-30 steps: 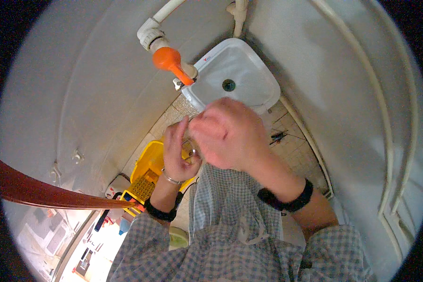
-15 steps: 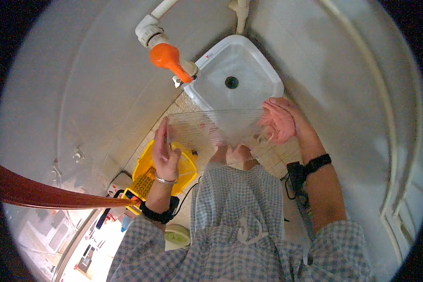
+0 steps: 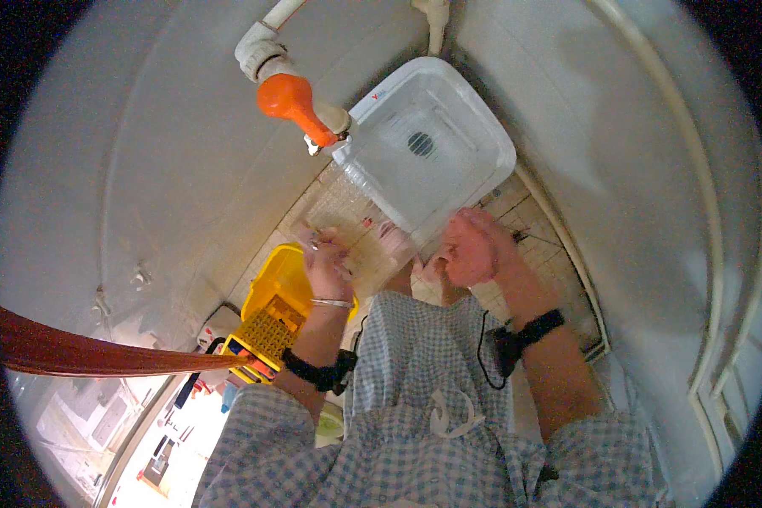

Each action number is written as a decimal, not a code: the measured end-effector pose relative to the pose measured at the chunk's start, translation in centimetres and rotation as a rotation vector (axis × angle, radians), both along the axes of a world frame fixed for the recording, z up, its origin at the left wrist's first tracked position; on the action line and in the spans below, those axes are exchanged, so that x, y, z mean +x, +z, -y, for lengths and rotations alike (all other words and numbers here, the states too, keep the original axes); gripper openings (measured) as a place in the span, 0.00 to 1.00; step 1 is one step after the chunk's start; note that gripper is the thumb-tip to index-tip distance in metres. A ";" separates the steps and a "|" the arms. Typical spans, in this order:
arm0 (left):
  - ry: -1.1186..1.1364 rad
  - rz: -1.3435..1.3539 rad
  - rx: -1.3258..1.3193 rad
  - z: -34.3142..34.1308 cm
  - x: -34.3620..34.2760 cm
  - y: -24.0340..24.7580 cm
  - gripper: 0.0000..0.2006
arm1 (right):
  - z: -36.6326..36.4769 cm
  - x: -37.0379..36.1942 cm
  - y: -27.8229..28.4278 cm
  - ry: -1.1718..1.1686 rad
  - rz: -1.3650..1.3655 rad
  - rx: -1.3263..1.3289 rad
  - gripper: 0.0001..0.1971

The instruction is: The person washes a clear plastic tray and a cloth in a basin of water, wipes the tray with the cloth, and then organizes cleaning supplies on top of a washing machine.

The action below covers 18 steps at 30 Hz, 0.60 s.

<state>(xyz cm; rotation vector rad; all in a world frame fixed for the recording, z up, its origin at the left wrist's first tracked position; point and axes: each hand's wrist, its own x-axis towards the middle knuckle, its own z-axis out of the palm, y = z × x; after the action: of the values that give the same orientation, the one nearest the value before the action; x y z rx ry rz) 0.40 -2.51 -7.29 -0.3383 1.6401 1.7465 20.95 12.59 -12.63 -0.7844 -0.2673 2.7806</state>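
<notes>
The left hand (image 3: 326, 262) is closed on the near-left part of a clear ribbed panel (image 3: 356, 218), its fingers blurred. The panel is held tilted above the tiled floor (image 3: 533, 250), on the near side of the white basin (image 3: 501, 159), and the wearer's feet show partly through it. The right hand (image 3: 493, 251) grips a bunched pink cloth (image 3: 463, 250) just to the right of the panel; whether cloth and panel touch cannot be determined. An orange tap-like fitting (image 3: 289, 96) juts from the wall at the basin's far left. A yellow bucket (image 3: 286, 269) with a perforated insert (image 3: 271, 326) stands on the floor to the left, partly behind the left forearm. Each wrist carries a black band; the left also bears a bracelet (image 3: 332, 302).
</notes>
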 end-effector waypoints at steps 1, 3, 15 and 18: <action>0.020 -0.029 -0.022 -0.7 1.4 -0.5 0.33 | 0.8 -0.5 -0.4 -0.058 0.065 -0.060 0.14; 0.071 -0.032 0.046 -2.9 3.3 -1.2 0.33 | 3.8 -1.4 -3.3 -0.111 0.570 0.082 0.12; -0.125 -0.030 0.000 -2.5 3.3 -2.6 0.32 | -2.0 -1.5 6.6 -0.370 0.587 0.266 0.16; -0.213 -0.034 0.033 -2.3 3.9 -1.8 0.32 | -4.2 -4.7 9.8 -0.170 0.926 0.871 0.19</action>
<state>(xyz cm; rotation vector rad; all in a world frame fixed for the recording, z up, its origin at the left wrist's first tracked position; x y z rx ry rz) 4.28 -0.17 -9.10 -0.1142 1.6058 1.6248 16.25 16.77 -2.82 -1.5990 -1.3408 1.6414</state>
